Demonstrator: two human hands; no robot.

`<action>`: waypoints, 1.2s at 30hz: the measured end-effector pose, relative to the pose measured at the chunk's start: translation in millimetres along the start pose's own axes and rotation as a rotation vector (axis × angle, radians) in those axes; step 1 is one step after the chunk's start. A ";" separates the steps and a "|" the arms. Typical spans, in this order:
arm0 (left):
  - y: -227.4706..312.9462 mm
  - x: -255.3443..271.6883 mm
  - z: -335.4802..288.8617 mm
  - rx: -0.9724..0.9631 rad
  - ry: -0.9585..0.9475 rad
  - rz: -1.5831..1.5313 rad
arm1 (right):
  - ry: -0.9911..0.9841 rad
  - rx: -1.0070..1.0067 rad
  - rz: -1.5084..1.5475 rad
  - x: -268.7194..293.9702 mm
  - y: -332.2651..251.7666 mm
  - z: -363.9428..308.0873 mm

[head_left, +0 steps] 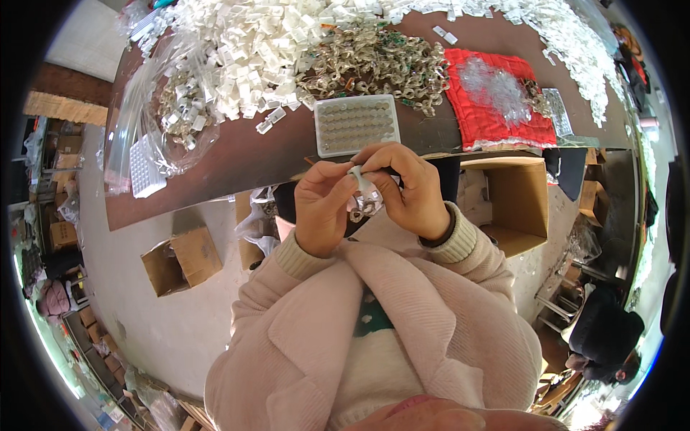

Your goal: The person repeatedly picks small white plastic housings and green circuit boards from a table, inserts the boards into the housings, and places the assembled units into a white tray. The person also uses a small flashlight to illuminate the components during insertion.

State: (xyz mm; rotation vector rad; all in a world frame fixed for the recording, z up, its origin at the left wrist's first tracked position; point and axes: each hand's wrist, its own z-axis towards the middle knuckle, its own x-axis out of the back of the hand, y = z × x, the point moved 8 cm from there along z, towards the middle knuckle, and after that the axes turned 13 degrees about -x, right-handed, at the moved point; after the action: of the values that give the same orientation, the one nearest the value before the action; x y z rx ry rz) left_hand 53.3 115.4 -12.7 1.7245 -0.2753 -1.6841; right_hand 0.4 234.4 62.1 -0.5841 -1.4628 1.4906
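Close to the table's front edge, my left hand (323,205) and my right hand (411,188) meet in front of my chest. Both are closed, pinching one small whitish plastic piece (361,179) between thumbs and fingertips. Fingers cover part of it, so its exact kind does not show. Just beyond the hands lies a shallow translucent tray (357,151) with rows of small round pieces. Below the fingers, small shiny ring-like pieces (357,213) are partly visible.
On the brown table (244,161) are a heap of white plastic pieces (248,57), a pile of metallic ring-like pieces (381,61) and a red cloth (471,108) bearing clear pieces. A clear bag (154,93) sits left. Cardboard boxes (198,255) (528,205) stand lower down.
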 end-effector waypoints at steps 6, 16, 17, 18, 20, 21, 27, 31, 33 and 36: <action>-3.9 7.5 2.9 0.134 0.038 0.128 | 0.295 -0.113 -0.201 61.8 42.1 23.0; -16.6 12.8 3.0 0.329 0.027 -0.039 | 0.489 0.055 -0.810 72.1 84.6 49.0; -16.6 15.0 3.2 0.327 0.034 -0.035 | 0.495 0.057 -0.760 76.5 83.2 47.9; -17.1 16.6 3.3 0.326 0.040 -0.033 | 0.516 0.003 -0.653 85.5 85.4 46.6; -19.3 18.4 3.1 0.330 0.050 -0.030 | 0.557 -0.103 -0.444 104.8 91.8 43.2; -20.3 18.6 2.9 0.334 0.053 -0.027 | 0.534 -0.241 -0.318 113.0 103.2 43.7; -14.7 9.8 6.8 0.305 0.031 0.042 | 0.523 -0.155 0.295 124.9 90.9 48.8; -2.9 -5.9 14.4 0.211 -0.058 0.146 | 0.275 0.177 -0.200 83.2 14.5 35.8; 0.0 -10.4 18.1 0.184 -0.059 0.177 | 0.116 0.221 -0.370 51.9 -9.0 23.8; 3.1 -13.1 20.7 0.177 -0.054 0.187 | -0.028 0.248 -0.331 19.7 -25.4 19.0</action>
State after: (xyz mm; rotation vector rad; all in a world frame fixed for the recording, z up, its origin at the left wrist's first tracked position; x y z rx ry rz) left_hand 33.1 114.2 1.3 1.7218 -0.6078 -1.6100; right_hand -17.3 237.9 94.8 -0.1618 -1.2967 1.3908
